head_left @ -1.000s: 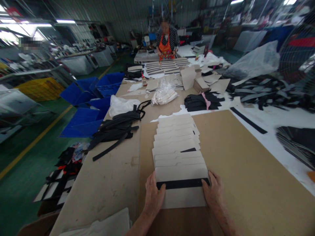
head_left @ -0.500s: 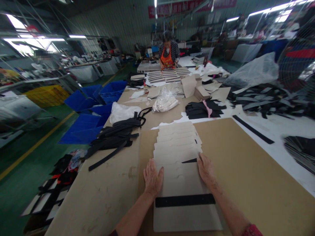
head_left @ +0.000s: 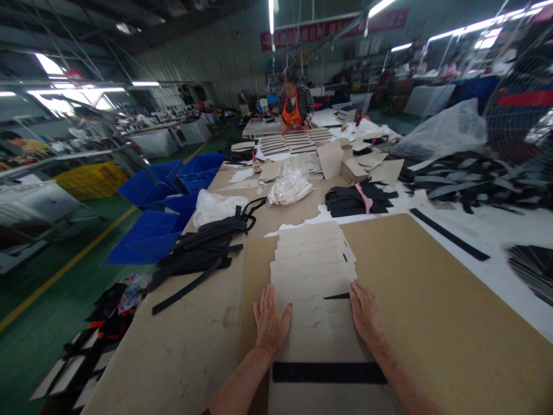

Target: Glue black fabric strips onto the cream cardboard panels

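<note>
A row of overlapping beige cardboard sheets (head_left: pixel 311 274) runs away from me, their edges stepped. My left hand (head_left: pixel 271 325) lies along the sheets' left edge, fingers stretched out and thumb resting over the top. On the opposite edge, my right hand (head_left: pixel 368 314) rests with its fingers extended along the side. Across the nearest sheet lies a flat black strip (head_left: pixel 328 373), its right end close to my right forearm. A thin black sliver (head_left: pixel 337 296) shows between sheets near my right fingertips.
Beneath the sheets is a large brown board (head_left: pixel 432 300). Black strips (head_left: pixel 203 245) lie to the left, with a tied black bundle (head_left: pixel 360 199) and clear plastic bag (head_left: pixel 290 187) ahead. Blue bins (head_left: pixel 144 236) stand on the floor. A person in an orange apron (head_left: pixel 294 115) works beyond.
The view has tilted upward, so the sheets and black strip sit lower in the picture. Both hands stay at the sheets' sides, with the left thumb slightly farther over them.
</note>
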A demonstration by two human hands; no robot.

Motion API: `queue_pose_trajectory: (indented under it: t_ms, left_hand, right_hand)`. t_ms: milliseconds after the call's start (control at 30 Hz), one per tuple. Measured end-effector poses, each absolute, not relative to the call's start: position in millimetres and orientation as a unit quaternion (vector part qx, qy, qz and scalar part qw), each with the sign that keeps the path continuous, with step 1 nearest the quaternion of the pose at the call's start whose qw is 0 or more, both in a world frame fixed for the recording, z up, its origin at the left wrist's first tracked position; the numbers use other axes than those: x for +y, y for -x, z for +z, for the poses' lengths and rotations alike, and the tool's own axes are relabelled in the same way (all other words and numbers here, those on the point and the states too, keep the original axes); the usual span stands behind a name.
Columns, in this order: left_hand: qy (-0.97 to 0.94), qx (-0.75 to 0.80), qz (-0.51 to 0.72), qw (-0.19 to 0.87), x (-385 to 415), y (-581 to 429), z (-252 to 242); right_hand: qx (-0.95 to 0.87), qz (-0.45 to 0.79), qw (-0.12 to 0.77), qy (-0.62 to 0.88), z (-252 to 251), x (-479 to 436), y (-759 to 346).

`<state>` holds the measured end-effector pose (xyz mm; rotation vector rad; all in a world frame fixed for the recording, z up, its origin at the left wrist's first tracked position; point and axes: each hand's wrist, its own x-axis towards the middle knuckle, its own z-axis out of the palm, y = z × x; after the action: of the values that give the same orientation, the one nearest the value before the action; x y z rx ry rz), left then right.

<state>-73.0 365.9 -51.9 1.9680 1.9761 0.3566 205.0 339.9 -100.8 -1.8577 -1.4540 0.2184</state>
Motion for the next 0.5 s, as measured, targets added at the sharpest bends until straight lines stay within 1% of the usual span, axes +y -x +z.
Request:
queue_pose_trajectory:
  t_ms: [167, 333, 500]
  left_hand:
    - [-0.699, 0.688, 0.133, 0.14, 370, 73, -55]
    - [-0.712, 0.677, 0.147, 0.117, 369, 74, -59]
    - [-0.743, 0.642, 0.182, 0.046, 368, 79, -73]
  right_hand:
    - [-0.574, 0.045, 0.381, 0.724, -108, 338, -205]
    - [-0.583, 0.012, 0.348, 0.734, -111, 335, -204]
    - [-0.586, 0.007, 0.318, 0.746, -112, 334, -207]
